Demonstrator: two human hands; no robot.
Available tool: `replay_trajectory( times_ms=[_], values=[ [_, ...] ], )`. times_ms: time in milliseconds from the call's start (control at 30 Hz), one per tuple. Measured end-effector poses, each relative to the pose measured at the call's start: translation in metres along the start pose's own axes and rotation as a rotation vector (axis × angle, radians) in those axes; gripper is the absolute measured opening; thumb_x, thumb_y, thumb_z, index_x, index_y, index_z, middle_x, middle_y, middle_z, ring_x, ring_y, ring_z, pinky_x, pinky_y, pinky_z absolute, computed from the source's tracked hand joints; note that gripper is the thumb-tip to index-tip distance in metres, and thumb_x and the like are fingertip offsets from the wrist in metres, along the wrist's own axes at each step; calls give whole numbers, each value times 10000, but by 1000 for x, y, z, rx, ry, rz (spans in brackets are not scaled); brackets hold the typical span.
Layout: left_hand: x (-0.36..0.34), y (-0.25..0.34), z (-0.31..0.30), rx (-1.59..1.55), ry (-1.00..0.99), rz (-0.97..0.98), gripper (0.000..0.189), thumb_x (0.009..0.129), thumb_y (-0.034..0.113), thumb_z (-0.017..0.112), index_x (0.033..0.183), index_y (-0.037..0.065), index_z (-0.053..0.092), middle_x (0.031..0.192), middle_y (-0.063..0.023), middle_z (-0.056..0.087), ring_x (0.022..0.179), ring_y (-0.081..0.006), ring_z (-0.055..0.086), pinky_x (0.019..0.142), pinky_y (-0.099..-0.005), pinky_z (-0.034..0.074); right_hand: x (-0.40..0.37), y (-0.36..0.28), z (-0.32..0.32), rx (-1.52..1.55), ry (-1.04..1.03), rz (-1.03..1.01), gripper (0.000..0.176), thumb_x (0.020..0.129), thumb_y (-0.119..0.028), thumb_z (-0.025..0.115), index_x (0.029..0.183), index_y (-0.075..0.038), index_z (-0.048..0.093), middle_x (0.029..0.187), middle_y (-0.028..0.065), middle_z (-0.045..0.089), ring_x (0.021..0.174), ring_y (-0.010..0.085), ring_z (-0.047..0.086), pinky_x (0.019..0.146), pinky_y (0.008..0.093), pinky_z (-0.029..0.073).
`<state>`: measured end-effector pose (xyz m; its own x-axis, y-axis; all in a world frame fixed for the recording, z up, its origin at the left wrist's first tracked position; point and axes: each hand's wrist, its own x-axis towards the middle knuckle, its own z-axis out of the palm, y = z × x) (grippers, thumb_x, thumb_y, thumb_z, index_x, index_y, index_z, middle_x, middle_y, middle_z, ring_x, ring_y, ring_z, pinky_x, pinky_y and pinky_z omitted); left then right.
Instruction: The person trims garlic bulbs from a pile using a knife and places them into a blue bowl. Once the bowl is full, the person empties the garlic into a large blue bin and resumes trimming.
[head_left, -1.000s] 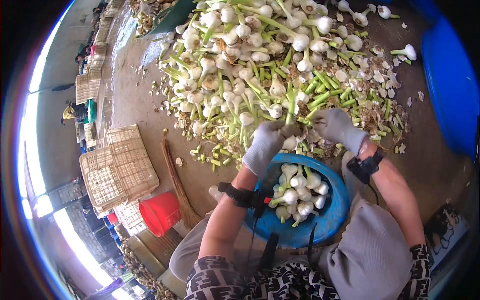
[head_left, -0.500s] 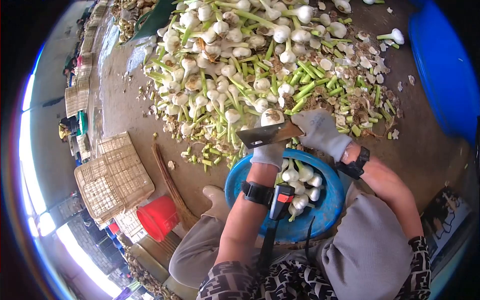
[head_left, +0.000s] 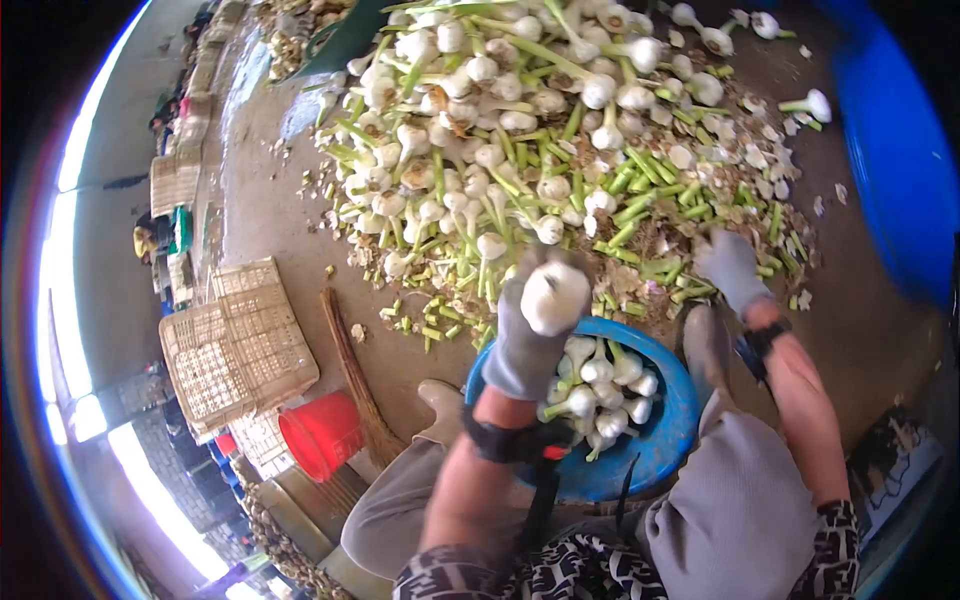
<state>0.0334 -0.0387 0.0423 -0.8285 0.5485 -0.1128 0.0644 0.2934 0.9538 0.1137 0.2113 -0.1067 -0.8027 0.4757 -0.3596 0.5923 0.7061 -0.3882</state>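
Note:
My left hand (head_left: 520, 345), in a grey glove, is closed around a white garlic bulb (head_left: 554, 298) above the far rim of a blue basin (head_left: 679, 420). Inside the basin lie several trimmed garlic bulbs (head_left: 597, 369). My right hand (head_left: 729, 268), also gloved, is low over cut stems and peelings at the right side of the heap. Motion smears its fingers, and no blade shows there. Beyond both hands spreads a big heap of garlic (head_left: 470, 150) with green stalks, with cut stem pieces (head_left: 630, 215) nearer its right side.
On the left stand a cream plastic crate (head_left: 235, 345), a red bucket (head_left: 322, 434) and a broom (head_left: 355, 375). A large blue tub (head_left: 900, 150) is at the right edge. My boots rest either side of the basin. People sit far off at the left.
My hands have parted: the right moved right and down, away from the bulb, and the knife is out of sight. My left hand has lifted the bulb nearer to me, over the basin's rim.

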Motion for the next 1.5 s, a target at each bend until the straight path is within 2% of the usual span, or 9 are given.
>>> replay_trajectory(
  times_ms=[133,267,367,567,667,767,900,1267,1500],
  values=[
    [23,-10,-44,-113,-914,-130,405,840,315,585,1060,-26,579,1023,-109,601,949,-200,560,830,-323,442,-8,12,-4,29,-24,-2,315,736,-317,588,845,-26,636,825,230,621,805,380,600,727,441,475],
    [108,-30,-112,654,156,-390,450,792,194,634,1202,59,508,1063,-149,611,955,-246,598,808,-347,475,-22,-1,-4,79,-75,27,321,735,-304,578,888,-30,643,831,220,626,812,377,599,749,432,474],
    [176,-97,-185,1022,395,-399,482,776,277,634,1169,28,510,1065,-201,593,977,-361,563,858,-402,436,-20,-5,-3,80,-92,18,298,738,-288,574,886,-40,645,814,209,628,809,370,599,747,426,476],
    [169,-136,-186,1052,365,-456,432,789,303,611,1116,28,542,1012,-221,598,942,-363,571,826,-383,444,-20,-12,-12,138,-56,47,287,740,-281,583,891,-46,646,784,205,627,787,365,604,718,413,486],
    [124,-99,-128,203,201,-492,196,887,62,494,1050,-27,553,934,-76,629,767,-97,558,657,-233,450,-8,-15,0,276,-131,-15,293,732,-268,586,913,-45,643,775,204,630,789,359,611,718,403,491],
    [75,-105,-68,-150,-74,-208,187,854,66,548,1018,-22,562,832,-46,592,734,-105,543,650,-252,451,1,-50,2,312,-240,-50,332,716,-245,585,985,-57,635,836,211,635,823,346,618,746,389,498],
    [54,-55,-7,-167,-110,-571,254,763,67,657,995,16,568,835,-2,613,735,-105,559,661,-228,453,-21,-88,-3,213,-132,-294,297,744,-247,613,1005,-108,645,805,143,654,714,287,631,639,336,500],
    [48,-100,12,399,-259,211,269,643,95,716,902,52,654,830,-60,653,712,-154,608,663,-284,488,-23,-103,-33,265,31,-660,159,661,-192,634,792,-119,580,677,104,581,689,311,592,597,399,459],
    [39,-47,42,42,-159,-266,188,646,54,723,822,36,659,846,-59,619,772,-141,585,688,-274,476,-23,-71,-28,361,-69,-563,243,626,-208,690,818,-108,579,747,109,597,743,313,593,631,385,464]
  ],
)
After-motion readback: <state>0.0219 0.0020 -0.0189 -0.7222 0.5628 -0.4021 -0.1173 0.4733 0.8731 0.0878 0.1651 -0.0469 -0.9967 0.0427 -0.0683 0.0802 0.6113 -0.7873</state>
